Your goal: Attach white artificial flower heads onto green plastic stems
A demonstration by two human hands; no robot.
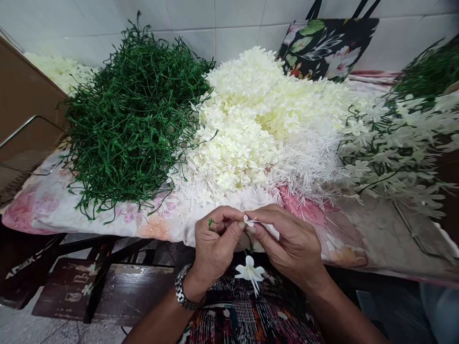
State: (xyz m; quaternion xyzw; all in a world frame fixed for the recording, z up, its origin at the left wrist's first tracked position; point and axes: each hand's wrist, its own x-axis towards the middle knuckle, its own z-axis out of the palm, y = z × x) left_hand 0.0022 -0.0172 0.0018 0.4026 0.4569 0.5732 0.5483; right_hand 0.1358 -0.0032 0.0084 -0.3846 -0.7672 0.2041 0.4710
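**Fingertip grip on a white floral piece at the near edge of the cloth**

Grip: both hands meet at the fingertips. The left hand [217, 251] has thumb and forefinger pressed together on a thin dark-green stem, apparently plastic [211, 222], whose leafy tip pokes out above the forefinger. The right hand [294, 241] pinches a small white petal-like piece with fine threads [248, 220] just beside it, with almost no gap between the pads. Whether stem and piece are joined is hidden by the fingers.

Below the grip hangs a white flower with spread petals and long pale threads [250, 271], probably on the same stem.

Handling: I judge everything held to be very light. The petals look soft and easily creased, the threads fine enough to bend or snag; the stem looks springy and firmer. The sounder hold is on the stem or at the petal base, clear of the threads.

Clearance: the hands work over the front edge of a flower-printed cloth [158, 227], with the wearer's lap below. Beyond the grip stand a cream-white petal heap [233, 143] and, to its right, a white thread heap [310, 153]; a tangled green stem pile [132, 124] lies ahead and left. Forward room is narrow, and loose ends there could catch.
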